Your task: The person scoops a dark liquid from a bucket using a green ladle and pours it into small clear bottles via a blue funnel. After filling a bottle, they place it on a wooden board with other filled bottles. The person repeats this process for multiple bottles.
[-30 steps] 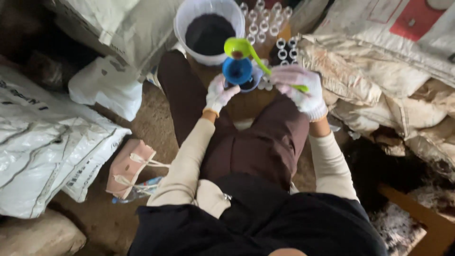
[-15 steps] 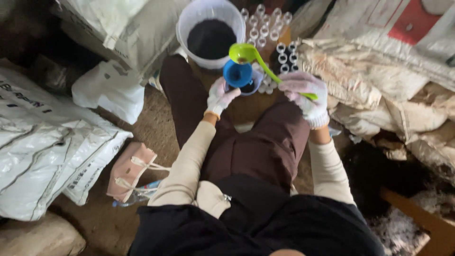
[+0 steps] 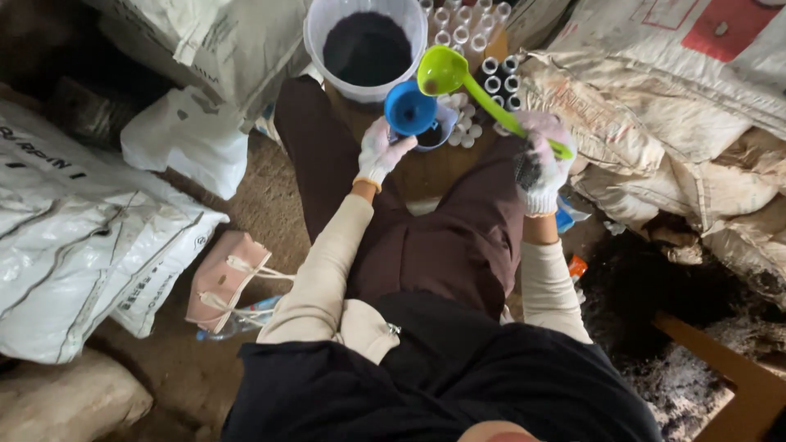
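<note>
Head view | right hand – clenched on green ladle | left hand – grasping blue funnel

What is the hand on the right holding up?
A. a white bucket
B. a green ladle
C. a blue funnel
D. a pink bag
B: the gloved right hand grips the long handle of the green ladle, whose bowl hangs above the blue funnel that the left hand steadies, in front of the white bucket of dark stuff.
</note>
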